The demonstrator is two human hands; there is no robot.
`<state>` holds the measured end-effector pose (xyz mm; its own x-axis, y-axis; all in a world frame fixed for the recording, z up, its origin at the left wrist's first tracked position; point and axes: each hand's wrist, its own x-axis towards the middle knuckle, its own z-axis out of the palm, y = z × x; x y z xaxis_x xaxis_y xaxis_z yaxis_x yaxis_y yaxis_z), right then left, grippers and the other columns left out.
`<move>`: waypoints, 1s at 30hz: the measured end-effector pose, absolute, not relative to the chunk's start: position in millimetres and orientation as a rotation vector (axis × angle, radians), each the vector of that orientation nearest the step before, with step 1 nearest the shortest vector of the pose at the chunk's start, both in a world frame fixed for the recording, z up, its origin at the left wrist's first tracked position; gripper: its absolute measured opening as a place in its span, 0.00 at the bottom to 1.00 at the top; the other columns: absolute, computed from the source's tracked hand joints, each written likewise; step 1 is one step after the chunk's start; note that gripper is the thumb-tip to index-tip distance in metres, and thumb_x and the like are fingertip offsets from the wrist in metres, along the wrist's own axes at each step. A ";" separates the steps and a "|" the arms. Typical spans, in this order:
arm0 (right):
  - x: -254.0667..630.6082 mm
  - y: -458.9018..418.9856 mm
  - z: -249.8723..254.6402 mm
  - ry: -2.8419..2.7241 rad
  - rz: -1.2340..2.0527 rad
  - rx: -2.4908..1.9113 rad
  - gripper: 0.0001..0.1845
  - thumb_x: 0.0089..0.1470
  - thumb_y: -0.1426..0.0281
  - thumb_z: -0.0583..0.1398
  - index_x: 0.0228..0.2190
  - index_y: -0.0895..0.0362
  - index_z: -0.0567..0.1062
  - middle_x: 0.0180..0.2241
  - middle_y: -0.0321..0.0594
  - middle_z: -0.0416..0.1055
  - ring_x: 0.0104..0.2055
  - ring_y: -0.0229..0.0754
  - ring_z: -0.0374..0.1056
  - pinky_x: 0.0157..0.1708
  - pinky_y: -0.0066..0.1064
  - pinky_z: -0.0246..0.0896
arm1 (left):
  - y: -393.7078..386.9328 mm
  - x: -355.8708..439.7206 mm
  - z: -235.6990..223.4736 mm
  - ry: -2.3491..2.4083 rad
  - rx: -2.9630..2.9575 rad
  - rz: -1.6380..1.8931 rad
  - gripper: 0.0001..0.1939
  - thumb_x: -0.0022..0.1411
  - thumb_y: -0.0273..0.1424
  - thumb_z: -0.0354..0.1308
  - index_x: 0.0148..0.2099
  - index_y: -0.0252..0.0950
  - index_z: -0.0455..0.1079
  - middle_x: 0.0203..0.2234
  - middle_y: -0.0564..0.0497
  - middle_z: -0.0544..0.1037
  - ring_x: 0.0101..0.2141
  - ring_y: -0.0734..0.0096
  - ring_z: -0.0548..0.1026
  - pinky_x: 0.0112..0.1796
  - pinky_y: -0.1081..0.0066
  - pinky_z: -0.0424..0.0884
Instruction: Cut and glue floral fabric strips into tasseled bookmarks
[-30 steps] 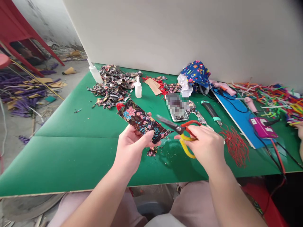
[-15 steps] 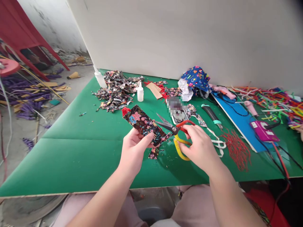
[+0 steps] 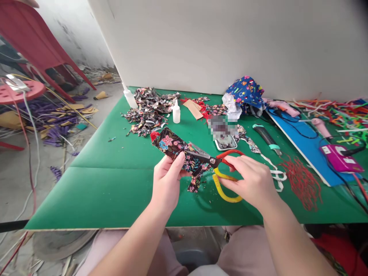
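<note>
In the head view, my left hand point(image 3: 167, 180) is closed on a black floral fabric strip point(image 3: 169, 142), thumb on top. A red tuft shows at the strip's far left corner. My right hand point(image 3: 251, 178) grips scissors point(image 3: 213, 161) with one red and one yellow handle. Their blades point left and lie at the strip, one running over its face close to my left thumb. The handles are spread apart. A small floral scrap point(image 3: 193, 186) hangs or lies just below the strip; which, I cannot tell.
On the green table point(image 3: 115, 199) are a fabric scrap pile point(image 3: 149, 107), a white squeeze bottle point(image 3: 176, 112), a phone point(image 3: 225, 142), a utility knife point(image 3: 267, 138), red threads point(image 3: 301, 182) and a blue board point(image 3: 299, 142). A purple box point(image 3: 342, 158) with cables sits right.
The scissors have moved in against the fabric strip, and their handles are wider apart. My view has turned slightly left, so the table's things appear farther right.
</note>
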<state>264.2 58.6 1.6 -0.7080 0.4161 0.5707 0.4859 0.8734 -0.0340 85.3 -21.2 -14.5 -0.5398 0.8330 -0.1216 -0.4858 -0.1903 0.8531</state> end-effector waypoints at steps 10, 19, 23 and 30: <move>268.4 57.0 2.7 -2.494 -0.242 -0.676 0.15 0.52 0.63 0.61 0.37 0.62 0.73 0.22 0.36 0.70 0.25 0.37 0.65 0.27 0.28 0.57 | -21.3 84.4 -14.0 1.170 0.477 1.824 0.09 0.52 0.36 0.63 0.33 0.35 0.73 0.28 0.52 0.78 0.25 0.74 0.74 0.21 0.78 0.71; 267.4 54.2 6.8 -2.485 -0.381 -0.647 0.15 0.51 0.64 0.62 0.37 0.64 0.74 0.22 0.39 0.72 0.26 0.37 0.68 0.26 0.28 0.56 | -20.6 83.8 -13.3 1.125 0.453 1.824 0.07 0.53 0.34 0.63 0.32 0.35 0.74 0.25 0.53 0.77 0.23 0.77 0.73 0.21 0.80 0.70; 268.0 53.2 5.9 -2.492 -0.387 -0.666 0.15 0.52 0.64 0.61 0.38 0.63 0.74 0.22 0.38 0.72 0.26 0.36 0.67 0.26 0.28 0.55 | -20.9 83.6 -12.2 1.119 0.452 1.820 0.07 0.53 0.34 0.63 0.32 0.35 0.74 0.26 0.53 0.76 0.24 0.77 0.72 0.21 0.79 0.71; 267.6 53.2 4.1 -2.481 -0.402 -0.674 0.15 0.52 0.64 0.61 0.38 0.62 0.74 0.21 0.36 0.71 0.25 0.36 0.65 0.25 0.29 0.52 | -20.8 83.0 -10.6 1.137 0.436 1.814 0.08 0.52 0.35 0.63 0.32 0.35 0.73 0.26 0.53 0.77 0.24 0.76 0.72 0.21 0.78 0.69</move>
<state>267.6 53.2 4.1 -0.7333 0.3792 0.5643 0.5381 0.8311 0.1407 83.0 -20.8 -10.6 -0.5134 0.8423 -0.1641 -0.5150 -0.1494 0.8441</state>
